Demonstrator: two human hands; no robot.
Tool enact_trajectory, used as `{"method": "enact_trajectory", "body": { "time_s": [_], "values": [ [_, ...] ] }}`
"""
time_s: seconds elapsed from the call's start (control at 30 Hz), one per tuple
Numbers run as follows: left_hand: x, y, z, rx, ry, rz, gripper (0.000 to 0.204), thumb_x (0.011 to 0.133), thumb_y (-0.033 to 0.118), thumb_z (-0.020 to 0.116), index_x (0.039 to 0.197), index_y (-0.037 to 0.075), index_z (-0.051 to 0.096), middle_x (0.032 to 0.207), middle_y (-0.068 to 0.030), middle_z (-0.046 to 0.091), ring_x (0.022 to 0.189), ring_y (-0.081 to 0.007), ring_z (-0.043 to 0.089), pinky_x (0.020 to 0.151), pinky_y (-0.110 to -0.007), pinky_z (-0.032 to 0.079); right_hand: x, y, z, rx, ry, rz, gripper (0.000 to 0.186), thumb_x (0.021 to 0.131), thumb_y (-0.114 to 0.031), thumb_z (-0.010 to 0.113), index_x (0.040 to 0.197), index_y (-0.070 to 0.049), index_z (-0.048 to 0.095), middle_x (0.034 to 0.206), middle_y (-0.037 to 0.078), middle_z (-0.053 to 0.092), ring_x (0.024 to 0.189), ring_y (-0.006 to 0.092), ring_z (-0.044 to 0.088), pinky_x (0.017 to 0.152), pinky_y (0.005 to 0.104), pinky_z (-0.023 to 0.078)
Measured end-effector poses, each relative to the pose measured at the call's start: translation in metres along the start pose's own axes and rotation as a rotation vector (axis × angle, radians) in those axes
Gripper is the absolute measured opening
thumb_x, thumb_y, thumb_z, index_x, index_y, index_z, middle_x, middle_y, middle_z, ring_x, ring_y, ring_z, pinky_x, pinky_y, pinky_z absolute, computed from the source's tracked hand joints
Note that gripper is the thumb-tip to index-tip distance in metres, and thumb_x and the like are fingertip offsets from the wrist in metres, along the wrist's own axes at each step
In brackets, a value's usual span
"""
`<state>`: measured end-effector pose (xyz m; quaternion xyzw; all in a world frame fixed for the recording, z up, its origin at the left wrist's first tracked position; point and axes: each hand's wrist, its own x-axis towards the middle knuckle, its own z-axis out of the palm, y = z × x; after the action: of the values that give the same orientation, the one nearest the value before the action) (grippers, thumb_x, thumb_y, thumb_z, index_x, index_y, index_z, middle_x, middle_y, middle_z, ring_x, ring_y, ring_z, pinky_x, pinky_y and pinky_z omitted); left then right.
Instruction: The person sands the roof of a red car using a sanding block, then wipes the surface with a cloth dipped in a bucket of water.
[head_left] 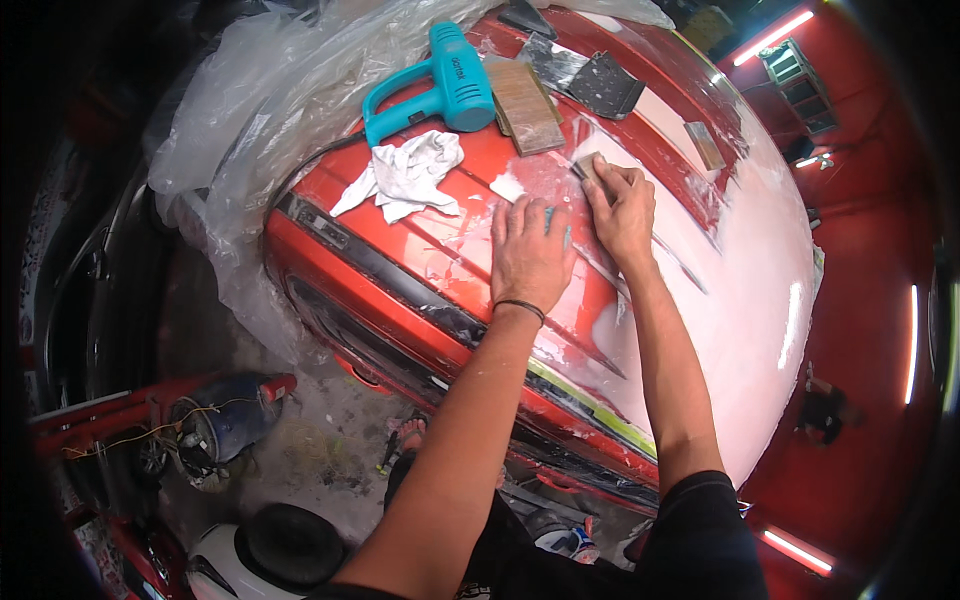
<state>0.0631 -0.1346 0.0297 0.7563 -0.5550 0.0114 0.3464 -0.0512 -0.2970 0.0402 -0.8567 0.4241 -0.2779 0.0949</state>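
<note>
My left hand (530, 255) rests on the red car roof (450, 275), its fingers bent over a small teal pad (564, 236), mostly hidden. Just right of it, my right hand (622, 215) grips a small dark flat piece (585, 167), probably a block or scraper, against a patch of pale filler. A teal heat gun (460, 85) and crumpled white cloth (405, 175) lie above my left hand. A wooden board (525, 110), dark spattered plates (605, 85) and a small narrow piece (705, 145) rest farther back on the roof.
Clear plastic sheeting (230, 140) drapes along the car's left. A pale coated section (750, 330) curves away to the right. Below left are red equipment (90, 410) with a cord, a dark drum (220, 430) and a scooter seat (290, 545). Red surfaces with strip lights surround the right side.
</note>
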Motion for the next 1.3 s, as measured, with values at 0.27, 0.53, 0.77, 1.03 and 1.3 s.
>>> {"method": "enact_trajectory", "body": {
  "time_s": [0.27, 0.53, 0.77, 1.03, 1.3],
  "values": [
    [0.002, 0.026, 0.01, -0.047, 0.024, 0.045, 0.047, 0.095, 0.025, 0.079, 0.137, 0.008, 0.067, 0.141, -0.018, 0.061, 0.145, -0.0382, 0.053, 0.131, -0.062, 0.034, 0.063, 0.045, -0.011, -0.178, 0.085, 0.02, 0.043, 0.104, -0.036, 0.078, 0.143, -0.019, 0.081, 0.127, 0.02, 0.072, 0.119, 0.0436, 0.065, 0.106, 0.0562, 0.053],
    [0.003, 0.014, 0.001, 0.005, 0.023, 0.038, 0.046, 0.096, 0.022, 0.079, 0.137, 0.008, 0.066, 0.141, -0.0175, 0.062, 0.144, -0.0388, 0.053, 0.128, -0.06, 0.036, 0.015, 0.036, -0.026, -0.034, -0.026, -0.093, 0.044, 0.104, -0.035, 0.078, 0.145, -0.017, 0.08, 0.133, 0.017, 0.072, 0.124, 0.0405, 0.063, 0.11, 0.0533, 0.051],
    [0.006, 0.012, 0.005, 0.001, 0.046, 0.049, 0.045, 0.096, 0.022, 0.079, 0.137, 0.008, 0.066, 0.14, -0.0176, 0.062, 0.143, -0.039, 0.054, 0.127, -0.06, 0.037, 0.043, 0.045, -0.017, -0.092, 0.03, 0.033, 0.044, 0.102, -0.035, 0.081, 0.143, -0.019, 0.081, 0.132, 0.017, 0.072, 0.122, 0.0402, 0.064, 0.11, 0.0549, 0.051],
    [0.005, 0.02, 0.005, 0.014, 0.053, 0.065, 0.044, 0.096, 0.023, 0.079, 0.136, 0.008, 0.067, 0.14, -0.0167, 0.063, 0.143, -0.0393, 0.055, 0.127, -0.06, 0.037, 0.033, 0.069, -0.04, -0.105, 0.03, -0.075, 0.044, 0.103, -0.035, 0.08, 0.145, -0.02, 0.08, 0.131, 0.019, 0.072, 0.12, 0.0415, 0.064, 0.108, 0.053, 0.053],
    [0.003, -0.001, 0.0, 0.037, 0.047, 0.052, 0.046, 0.096, 0.023, 0.078, 0.139, 0.009, 0.068, 0.14, -0.0159, 0.063, 0.143, -0.0382, 0.055, 0.129, -0.059, 0.036, -0.025, 0.052, -0.041, -0.035, 0.023, -0.049, 0.043, 0.102, -0.03, 0.081, 0.144, -0.019, 0.081, 0.129, 0.018, 0.072, 0.119, 0.0412, 0.065, 0.106, 0.0543, 0.053]
  ]
}}
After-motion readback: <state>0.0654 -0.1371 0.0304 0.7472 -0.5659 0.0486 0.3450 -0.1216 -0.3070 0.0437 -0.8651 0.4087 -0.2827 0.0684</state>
